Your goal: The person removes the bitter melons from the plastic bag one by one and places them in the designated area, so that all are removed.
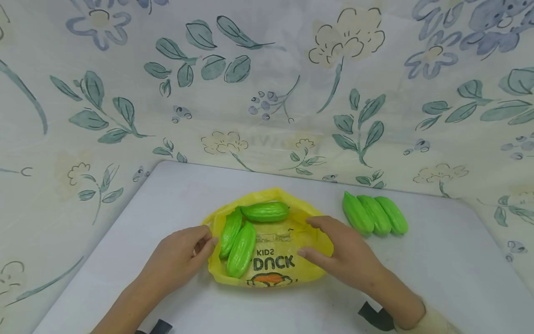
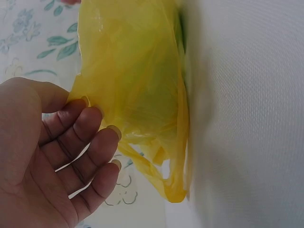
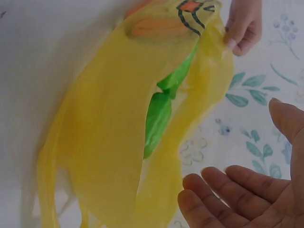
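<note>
A yellow plastic bag [image 1: 310, 273] with a printed duck design lies on the table, its mouth spread wide. Inside it are three bright green, ridged, elongated fruits: one lies across the back [image 1: 265, 211], while two lean side by side at the left [image 1: 241, 250]. My left hand [image 1: 177, 253] pinches the bag's left edge between thumb and index finger; in the left wrist view, the other fingers of this hand [image 2: 66, 152] are loosely bent. My right hand [image 1: 348, 253] is at the bag's right side, thumb and fingers spread apart, holding nothing.
Three more green fruits [image 1: 374, 214] lie in a row on the white table [image 1: 442, 260], to the right of the bag. Behind the table hangs a floral-patterned cloth [image 1: 283, 69]. Bag handles [image 2: 175, 192] trail on the left side.
</note>
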`<state>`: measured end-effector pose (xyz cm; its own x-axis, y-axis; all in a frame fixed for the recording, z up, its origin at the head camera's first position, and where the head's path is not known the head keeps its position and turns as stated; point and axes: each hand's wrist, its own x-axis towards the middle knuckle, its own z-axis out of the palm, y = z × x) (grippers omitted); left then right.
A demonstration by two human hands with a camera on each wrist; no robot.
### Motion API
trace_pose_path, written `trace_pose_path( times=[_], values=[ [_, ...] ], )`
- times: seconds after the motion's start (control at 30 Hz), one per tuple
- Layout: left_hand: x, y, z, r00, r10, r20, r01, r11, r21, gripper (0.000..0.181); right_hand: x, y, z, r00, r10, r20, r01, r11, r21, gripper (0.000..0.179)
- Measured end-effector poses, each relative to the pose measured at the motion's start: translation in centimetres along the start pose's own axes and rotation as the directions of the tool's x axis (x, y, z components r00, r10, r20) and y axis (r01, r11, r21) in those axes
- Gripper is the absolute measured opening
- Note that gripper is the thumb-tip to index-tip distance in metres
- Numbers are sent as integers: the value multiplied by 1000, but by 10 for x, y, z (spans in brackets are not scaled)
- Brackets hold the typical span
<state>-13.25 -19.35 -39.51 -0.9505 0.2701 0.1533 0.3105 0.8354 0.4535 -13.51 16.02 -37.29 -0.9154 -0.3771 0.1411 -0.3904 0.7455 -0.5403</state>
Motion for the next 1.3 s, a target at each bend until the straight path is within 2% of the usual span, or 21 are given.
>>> trace_pose_path(
  times=[0.23,0.47,0.73,1.03,1.2,1.3],
  values=[
    [1,3,-1,1000,-12,3,12,1000,9,24,14,-7,11,996,-33,80,31,999,23,69],
    [3,6,-1,999,-33,13,33,999,10,24,22,-11,24,988,-85,131,86,996,2,68],
    [4,7,-1,999,-35,18,35,999,9,24,33,-17,38,973,-103,206,102,995,13,66],
    [4,6,0,1000,-4,4,4,1000,7,24,48,-30,60,958,-55,282,46,998,39,62],
    [4,5,0,1000,0,5,0,1000,12,23,55,-35,71,959,-1,282,-11,999,42,61],
    [4,5,0,1000,-2,8,2,1000,17,23,58,-36,74,959,41,281,-50,998,25,68]
  ],
)
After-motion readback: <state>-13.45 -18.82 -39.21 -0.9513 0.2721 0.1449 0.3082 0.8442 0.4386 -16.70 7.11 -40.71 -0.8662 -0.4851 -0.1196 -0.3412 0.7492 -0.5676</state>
